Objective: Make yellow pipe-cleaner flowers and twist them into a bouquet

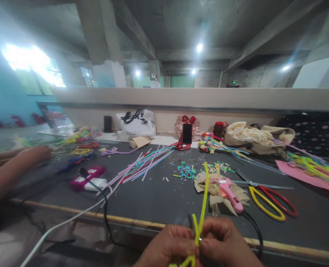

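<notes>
Low at the front edge of the table, my left hand (171, 243) pinches a yellow pipe cleaner (204, 196) from the left. Opposite it, my right hand (222, 241) grips the same stem, fingertips nearly touching those of the left. One long end points up, a shorter end stands beside it, and bent loops hang under the fingers. Beyond my right hand a pink hot glue gun (231, 194) lies on crumpled brown paper (216, 205). Scissors (274, 202) with one yellow and one red handle rest to its right.
Loose pink, purple and teal pipe cleaners (144, 163) lie mid-table, near small cut pieces (186, 171). A magenta power strip (88, 178) trails cables over the front edge. A phone (187, 133) stands at the back. Another person's arm (16, 167) reaches in from the left.
</notes>
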Motion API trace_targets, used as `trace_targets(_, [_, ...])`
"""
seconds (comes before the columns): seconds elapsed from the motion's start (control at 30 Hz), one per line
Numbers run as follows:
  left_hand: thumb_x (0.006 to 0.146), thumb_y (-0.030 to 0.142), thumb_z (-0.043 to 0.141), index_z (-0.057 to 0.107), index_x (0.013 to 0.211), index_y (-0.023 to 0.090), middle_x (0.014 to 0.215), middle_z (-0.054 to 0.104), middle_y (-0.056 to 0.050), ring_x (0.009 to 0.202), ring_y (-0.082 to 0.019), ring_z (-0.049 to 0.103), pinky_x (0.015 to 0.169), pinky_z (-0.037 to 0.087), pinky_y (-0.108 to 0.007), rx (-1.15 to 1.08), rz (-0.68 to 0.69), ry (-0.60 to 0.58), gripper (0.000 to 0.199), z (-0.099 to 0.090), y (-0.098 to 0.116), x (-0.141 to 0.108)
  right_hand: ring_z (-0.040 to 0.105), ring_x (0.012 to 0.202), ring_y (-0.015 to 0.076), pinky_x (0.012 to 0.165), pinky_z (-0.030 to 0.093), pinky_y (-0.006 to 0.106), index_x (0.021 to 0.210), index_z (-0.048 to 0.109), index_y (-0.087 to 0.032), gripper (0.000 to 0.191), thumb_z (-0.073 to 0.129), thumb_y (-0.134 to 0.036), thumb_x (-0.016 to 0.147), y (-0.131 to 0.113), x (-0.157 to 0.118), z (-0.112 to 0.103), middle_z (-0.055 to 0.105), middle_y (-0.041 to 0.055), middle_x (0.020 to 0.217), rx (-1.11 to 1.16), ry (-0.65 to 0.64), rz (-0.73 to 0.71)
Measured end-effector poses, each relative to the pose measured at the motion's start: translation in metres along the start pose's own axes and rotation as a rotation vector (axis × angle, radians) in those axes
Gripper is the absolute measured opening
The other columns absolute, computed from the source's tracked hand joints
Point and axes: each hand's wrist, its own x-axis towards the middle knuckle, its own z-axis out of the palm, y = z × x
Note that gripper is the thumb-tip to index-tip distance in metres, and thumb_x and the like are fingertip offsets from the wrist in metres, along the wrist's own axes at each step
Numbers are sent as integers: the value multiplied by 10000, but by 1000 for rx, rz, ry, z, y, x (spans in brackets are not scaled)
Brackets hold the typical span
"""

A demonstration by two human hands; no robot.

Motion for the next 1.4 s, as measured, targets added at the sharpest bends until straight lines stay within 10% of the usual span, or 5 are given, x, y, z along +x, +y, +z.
trace_targets(0.2, [440,404,696,603,545,99,447,467,29,383,-49,345,416,230,-197,65,18,-83,336,-4,-12,9,384,410,60,408,294,165,484,522,-146,276,713,-338,535,-2,-2,1,411,-67,413,-112,61,91])
trace_targets(0.47, [682,244,551,668,729,195,794,671,-33,788,-171,571,733,401,-263,958,530,595,136,15,27,-22,288,400,42,395,233,169,455,446,-163,281,682,-292,535,4,11,-3,363,-86,412,-198,279,101])
trace_targets(0.9, [728,141,479,574,649,209,609,610,-20,617,-164,527,586,311,-281,1611,949,826,141,15,-4,-2,426,471,85,451,344,179,532,579,-134,172,681,-263,583,7,14,3,474,-46,469,-205,310,31])
trace_targets(1.1, [727,128,468,613,644,194,611,616,-23,632,-152,528,588,313,-258,1544,783,674,179,18,9,-10,346,441,60,394,258,157,601,642,-117,138,652,-249,639,4,11,-4,388,-68,447,-413,214,15])
trace_targets(1.4, [555,203,579,636,571,126,458,498,52,451,-75,390,465,278,-203,539,182,276,97,16,26,-11,249,368,21,359,172,151,864,651,-127,363,709,-364,595,8,8,-18,341,-105,407,-197,-38,94])
